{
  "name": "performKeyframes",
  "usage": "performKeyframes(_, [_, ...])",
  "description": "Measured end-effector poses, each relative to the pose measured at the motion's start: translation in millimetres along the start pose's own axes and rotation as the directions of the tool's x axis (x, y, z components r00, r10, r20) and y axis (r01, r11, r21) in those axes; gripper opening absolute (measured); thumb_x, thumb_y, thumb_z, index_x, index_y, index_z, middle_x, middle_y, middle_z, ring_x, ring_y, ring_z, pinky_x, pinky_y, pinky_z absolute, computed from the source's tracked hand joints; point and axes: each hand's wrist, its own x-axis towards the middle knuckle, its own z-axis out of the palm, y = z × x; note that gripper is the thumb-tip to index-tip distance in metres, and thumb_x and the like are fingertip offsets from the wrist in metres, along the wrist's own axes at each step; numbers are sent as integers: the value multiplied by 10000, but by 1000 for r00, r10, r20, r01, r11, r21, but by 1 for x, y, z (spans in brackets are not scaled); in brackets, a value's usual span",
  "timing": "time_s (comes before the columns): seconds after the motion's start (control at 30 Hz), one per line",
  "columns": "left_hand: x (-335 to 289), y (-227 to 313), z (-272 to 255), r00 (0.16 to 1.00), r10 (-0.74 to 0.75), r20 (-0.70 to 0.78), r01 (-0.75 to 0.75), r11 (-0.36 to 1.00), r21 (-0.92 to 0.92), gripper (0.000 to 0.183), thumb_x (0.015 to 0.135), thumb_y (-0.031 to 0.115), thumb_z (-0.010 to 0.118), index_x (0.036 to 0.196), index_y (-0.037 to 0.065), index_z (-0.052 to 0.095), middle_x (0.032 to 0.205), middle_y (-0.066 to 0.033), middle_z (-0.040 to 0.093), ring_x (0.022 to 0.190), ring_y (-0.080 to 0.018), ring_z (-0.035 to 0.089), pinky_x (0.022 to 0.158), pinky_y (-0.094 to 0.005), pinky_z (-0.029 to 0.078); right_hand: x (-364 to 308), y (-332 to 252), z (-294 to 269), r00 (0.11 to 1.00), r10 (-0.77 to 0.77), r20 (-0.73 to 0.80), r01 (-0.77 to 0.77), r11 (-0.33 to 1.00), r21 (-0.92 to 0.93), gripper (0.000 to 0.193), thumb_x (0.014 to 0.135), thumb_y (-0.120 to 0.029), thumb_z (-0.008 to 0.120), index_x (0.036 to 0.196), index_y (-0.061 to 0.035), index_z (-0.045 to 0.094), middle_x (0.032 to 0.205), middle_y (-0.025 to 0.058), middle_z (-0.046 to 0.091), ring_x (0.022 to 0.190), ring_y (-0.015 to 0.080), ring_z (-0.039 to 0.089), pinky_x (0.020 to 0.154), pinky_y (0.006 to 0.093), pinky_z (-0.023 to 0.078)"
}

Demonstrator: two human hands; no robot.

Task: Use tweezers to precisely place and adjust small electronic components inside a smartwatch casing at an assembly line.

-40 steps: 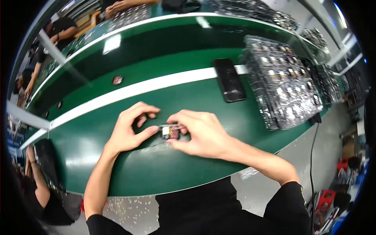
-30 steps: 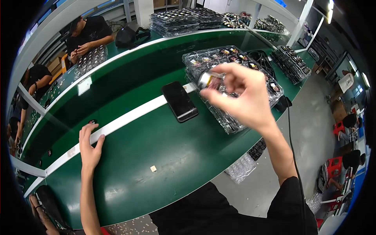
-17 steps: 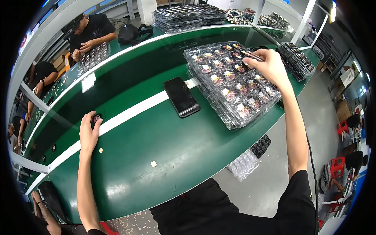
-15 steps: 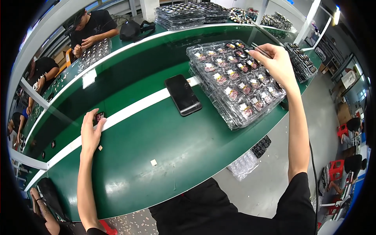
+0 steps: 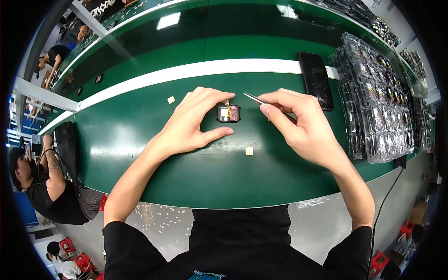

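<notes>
Hands at work over a long green tabletop (image 5: 140, 135) with a white stripe running along it, seen from the head camera looking down.

The left hand (image 5: 189, 123) curls around a small square dark module (image 5: 228, 113), fingertip at its upper edge and thumb below it, steadying it flat on the green surface rather than lifting it. The module's face shows a small yellow and pink patch. The right hand (image 5: 305, 128) is closed in a pinch on slim metal tweezers (image 5: 261, 100), whose tip hovers just right of the module, near but not touching.

Two small cream squares lie loose on the tabletop: one (image 5: 249, 150) just below the module, another (image 5: 171, 99) up near the stripe. A black phone (image 5: 316, 86) lies across the stripe to the right, and beyond it stand stacked clear plastic trays (image 5: 378, 93) of similar small parts.

This looks like fine work on the module's face with the tweezers; the next move would call for a steady, precise lowering of the tip.

Whether the tweezers carry anything is too small to tell. The trays' far end bends away at the rim.
</notes>
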Motion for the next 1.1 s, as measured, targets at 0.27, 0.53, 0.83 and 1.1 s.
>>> performKeyframes(0.27, [-4, -17, 0, 1000, 2, -25, -1, 999, 45, 572, 835, 192, 960, 1347, 59, 742, 1252, -84, 686, 1168, -307, 622, 1050, -433, 501, 13, 48, 58, 993, 5, -120, 31, 955, 294, 149, 1037, -33, 781, 1144, 64, 817, 857, 90, 779, 716, 73, 650, 613, 261, 488])
performKeyframes(0.53, [-4, -15, -5, 996, -11, 89, 19, 996, -86, 551, 817, 182, 967, 1329, 88, 787, 1023, -11, 707, 907, -177, 618, 893, -336, 402, 5, 46, 48, 996, 0, -91, 20, 978, 209, 109, 927, 34, 837, 1034, 29, 854, 723, 10, 673, 615, 16, 533, 523, 238, 346])
performKeyframes(0.83, [-4, -21, -4, 995, -29, 96, 33, 998, -45, 555, 807, 213, 983, 1331, 124, 823, 1055, -23, 730, 939, -181, 582, 818, -335, 431, 8, 45, 56, 989, -99, -110, 98, 995, -15, 93, 893, 49, 828, 983, 33, 846, 672, 5, 635, 560, 39, 495, 511, 249, 313])
performKeyframes(1.1, [-3, -27, -4, 997, 53, 64, -51, 998, -27, 572, 785, 222, 993, 1325, 130, 829, 999, -8, 729, 819, -171, 544, 775, -322, 424, 8, 42, 56, 993, -81, -82, 78, 997, -29, 113, 935, 45, 825, 1044, 39, 857, 706, -12, 641, 599, 17, 491, 541, 227, 309])
